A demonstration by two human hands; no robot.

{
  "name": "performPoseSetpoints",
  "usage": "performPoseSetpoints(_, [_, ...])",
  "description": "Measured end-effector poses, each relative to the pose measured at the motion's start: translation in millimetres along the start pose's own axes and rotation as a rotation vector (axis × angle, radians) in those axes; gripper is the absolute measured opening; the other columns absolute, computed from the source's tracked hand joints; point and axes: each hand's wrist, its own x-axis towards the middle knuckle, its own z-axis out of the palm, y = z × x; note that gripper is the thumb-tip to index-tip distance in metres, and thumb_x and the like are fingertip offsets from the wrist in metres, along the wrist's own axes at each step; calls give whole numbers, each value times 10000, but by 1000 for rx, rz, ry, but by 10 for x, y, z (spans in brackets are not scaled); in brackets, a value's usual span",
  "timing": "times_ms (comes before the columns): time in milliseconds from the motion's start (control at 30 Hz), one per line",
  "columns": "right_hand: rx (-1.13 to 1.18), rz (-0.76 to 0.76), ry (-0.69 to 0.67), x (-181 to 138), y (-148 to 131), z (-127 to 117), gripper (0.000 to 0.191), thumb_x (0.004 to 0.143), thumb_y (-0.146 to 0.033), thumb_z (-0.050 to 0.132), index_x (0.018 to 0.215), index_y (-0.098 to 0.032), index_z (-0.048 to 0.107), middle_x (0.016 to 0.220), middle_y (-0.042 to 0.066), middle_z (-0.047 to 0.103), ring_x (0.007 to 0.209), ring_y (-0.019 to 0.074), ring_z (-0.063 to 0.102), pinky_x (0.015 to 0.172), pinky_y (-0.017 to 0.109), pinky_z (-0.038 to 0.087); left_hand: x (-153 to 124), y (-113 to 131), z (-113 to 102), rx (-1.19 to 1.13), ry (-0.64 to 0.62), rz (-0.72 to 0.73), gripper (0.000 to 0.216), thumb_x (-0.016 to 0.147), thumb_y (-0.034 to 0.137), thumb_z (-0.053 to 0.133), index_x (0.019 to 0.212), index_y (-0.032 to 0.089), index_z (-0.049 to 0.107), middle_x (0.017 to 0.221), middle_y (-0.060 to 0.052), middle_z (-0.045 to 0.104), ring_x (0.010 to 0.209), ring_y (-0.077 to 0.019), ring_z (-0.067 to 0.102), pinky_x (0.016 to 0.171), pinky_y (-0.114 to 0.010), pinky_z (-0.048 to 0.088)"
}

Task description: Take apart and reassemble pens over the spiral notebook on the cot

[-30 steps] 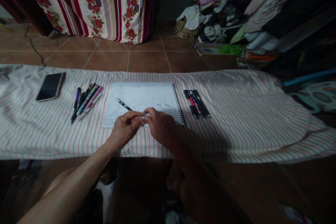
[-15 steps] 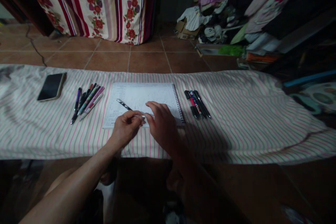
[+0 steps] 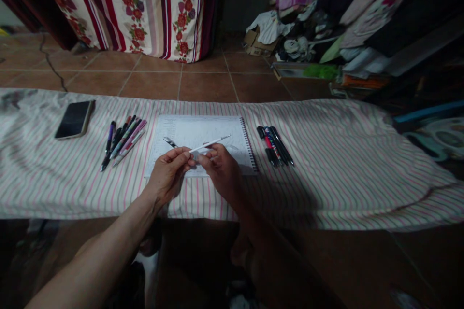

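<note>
My left hand (image 3: 168,174) pinches the end of a thin white pen refill (image 3: 212,143), which sticks out to the right above a spiral notebook (image 3: 203,133). My right hand (image 3: 221,171) is closed beside it, its fingers meeting the left hand's at the refill's near end. A dark pen barrel (image 3: 169,142) lies on the notebook page just beyond my left hand's fingers. Both hands hover over the notebook's near edge on a striped cloth (image 3: 344,164).
Several pens (image 3: 123,141) lie left of the notebook, and a few more pens (image 3: 274,145) lie to its right. A phone (image 3: 74,119) rests face up at the far left. Beyond are tiled floor, a floral cloth and a heap of clothes (image 3: 319,14).
The white refill, hidden between my fingers before, now sticks out long to the right. My right hand opened briefly, then closed again at the refill's near end.
</note>
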Motion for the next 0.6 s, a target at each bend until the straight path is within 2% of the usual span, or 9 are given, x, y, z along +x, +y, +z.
performPoseSetpoints(100, [199, 21, -40, 37, 22, 12, 302, 776, -388, 550, 1001, -187, 576, 668, -35, 587, 471, 74, 510, 447, 187, 390, -12, -28, 5, 30, -20, 8, 226, 550, 172, 799, 725, 105, 672, 599, -12, 641, 530, -79, 581, 504, -166, 452])
performPoseSetpoints(300, [148, 7, 1, 42, 27, -7, 303, 812, -420, 511, 728, -161, 644, 505, -28, 523, 452, 79, 478, 427, 186, 357, -28, -53, 14, 90, -73, -8, 242, 574, 197, 803, 769, 99, 698, 607, -35, 670, 540, -84, 596, 553, -178, 476])
performPoseSetpoints(467, [145, 19, -5, 50, 32, -21, 289, 806, -411, 520, 771, -165, 668, 521, -16, 581, 452, 94, 521, 438, 193, 407, -33, -35, 40, 65, -33, -49, 241, 560, 149, 796, 780, 90, 717, 643, -54, 690, 569, -98, 615, 606, -204, 508])
performPoseSetpoints(600, [169, 23, 6, 46, 36, -20, 281, 801, -412, 529, 767, -167, 662, 542, -6, 612, 470, 105, 557, 442, 195, 438, -26, -46, 32, 72, -67, -47, 227, 586, 166, 781, 788, 88, 714, 626, -58, 684, 587, -116, 630, 622, -221, 516])
